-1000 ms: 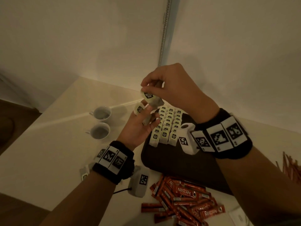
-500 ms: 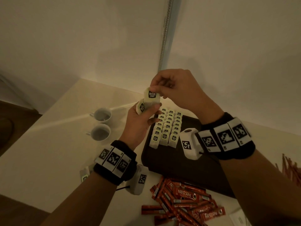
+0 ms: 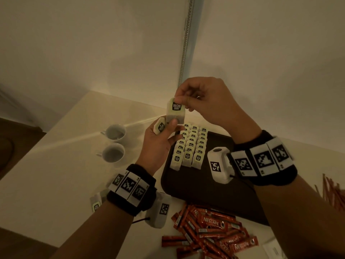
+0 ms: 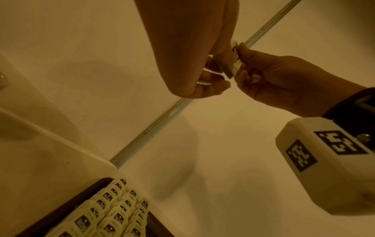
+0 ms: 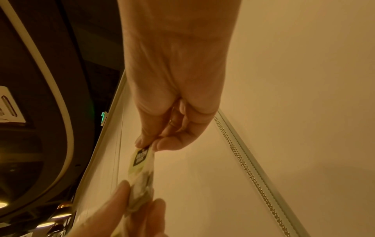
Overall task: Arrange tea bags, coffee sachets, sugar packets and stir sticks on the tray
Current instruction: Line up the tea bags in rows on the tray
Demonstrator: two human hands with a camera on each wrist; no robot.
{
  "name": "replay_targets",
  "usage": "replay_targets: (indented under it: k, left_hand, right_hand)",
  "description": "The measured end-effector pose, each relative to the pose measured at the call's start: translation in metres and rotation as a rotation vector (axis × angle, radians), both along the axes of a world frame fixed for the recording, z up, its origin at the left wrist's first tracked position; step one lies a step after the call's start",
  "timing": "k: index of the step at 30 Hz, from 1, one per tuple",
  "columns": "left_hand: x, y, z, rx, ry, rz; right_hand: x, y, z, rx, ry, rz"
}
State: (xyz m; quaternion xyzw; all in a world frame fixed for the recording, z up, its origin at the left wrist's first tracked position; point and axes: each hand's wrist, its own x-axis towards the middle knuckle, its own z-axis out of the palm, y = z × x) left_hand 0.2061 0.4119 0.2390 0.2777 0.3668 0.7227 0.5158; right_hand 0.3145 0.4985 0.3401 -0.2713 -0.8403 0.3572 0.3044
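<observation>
Fingers: right hand (image 3: 207, 107) pinches the top of a tea bag (image 3: 175, 112), left hand (image 3: 158, 141) pinches its bottom and holds a second bag (image 3: 160, 126). The tray (image 3: 197, 186) lies below; its three rows (image 3: 190, 146) run near-to-far (right hand nearer). Only the right-wrist view shows the bag edge-on.

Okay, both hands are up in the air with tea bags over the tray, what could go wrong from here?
1. The right hand pinches only the top of the upper tea bag; it might slip and fall.
2. The left hand holds a second tea bag while steadying the first, so one may drop.
3. The rows of tea bags on the tray sit closely overlapped, and a careless placement could knock them out of line.
</observation>
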Motion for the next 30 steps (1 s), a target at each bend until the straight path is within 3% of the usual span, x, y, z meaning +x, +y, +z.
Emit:
replay_targets:
  k: [3, 7, 10, 13, 17, 22, 30]
  left_hand:
    - [-0.001, 0.001, -0.006, -0.026, -0.030, -0.054]
    - [-0.016, -0.003, -0.028, -0.185, -0.234, -0.070]
    - [-0.031, -0.008, -0.044, -0.295, -0.265, -0.039]
    - [-0.039, -0.010, -0.045, -0.301, -0.191, -0.061]
    - [-0.044, -0.007, -0.038, -0.291, -0.118, -0.097]
    - [-0.045, -0.001, -0.033, -0.324, -0.204, -0.101]
    - [-0.047, 0.002, -0.038, -0.339, -0.232, -0.116]
  right_hand:
    - [0.004, 0.000, -0.002, 0.006, 0.010, -0.019]
    - [0.021, -0.002, -0.023, -0.028, -0.013, -0.080]
    - [0.036, -0.004, -0.066, -0.111, -0.211, -0.106]
    - [0.045, -0.003, -0.120, -0.237, -0.478, -0.113]
    - [0.053, -0.001, -0.183, -0.408, -0.630, -0.099]
    - [0.050, 0.007, -0.224, -0.445, -0.657, -0.204]
    - [0.039, 0.020, -0.242, -0.360, -0.577, -0.371]
